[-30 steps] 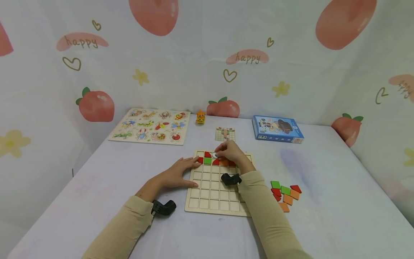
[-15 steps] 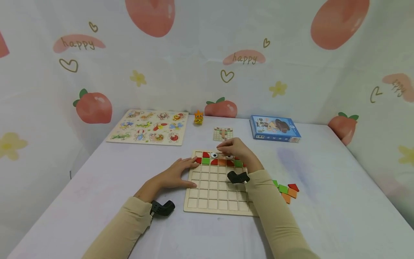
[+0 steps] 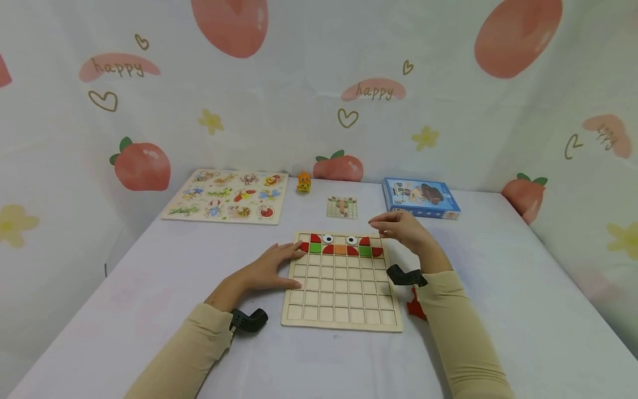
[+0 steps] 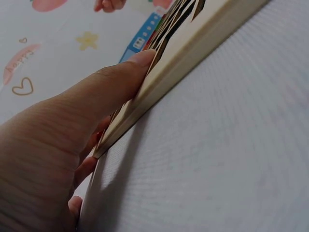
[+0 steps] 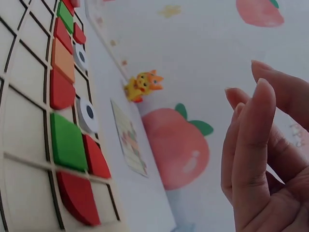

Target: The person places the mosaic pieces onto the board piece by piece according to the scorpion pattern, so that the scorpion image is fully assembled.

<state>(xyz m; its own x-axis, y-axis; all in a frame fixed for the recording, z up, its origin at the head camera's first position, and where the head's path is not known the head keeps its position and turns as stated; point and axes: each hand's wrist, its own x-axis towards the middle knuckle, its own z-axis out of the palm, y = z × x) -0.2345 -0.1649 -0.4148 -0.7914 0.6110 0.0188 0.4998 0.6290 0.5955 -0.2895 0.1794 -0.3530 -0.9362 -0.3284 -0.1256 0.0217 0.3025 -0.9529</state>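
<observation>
A wooden grid board [image 3: 340, 289] lies on the table, its two far rows partly filled with red, green and orange tiles. Two round eye tiles, the left eye tile [image 3: 327, 239] and the right eye tile [image 5: 87, 115], sit in the far row. My left hand [image 3: 269, 269] rests on the board's left edge; in the left wrist view its thumb [image 4: 116, 79] lies along the rim. Just beyond the board's far right corner, my right hand [image 3: 407, 230] hovers with fingers loosely bent and nothing between them. Loose red tiles [image 3: 415, 308] peek out beside the right forearm, which hides others.
Behind the board lies a small pattern card [image 3: 341, 208]. An orange and yellow toy figure [image 3: 304, 182] stands near the backdrop. An insect picture board [image 3: 226, 197] lies back left, and a blue box [image 3: 421, 198] back right.
My right hand has let go of an eye tile in the far row and moved away to the right, uncovering both eye tiles. The left hand stays at the board's edge.
</observation>
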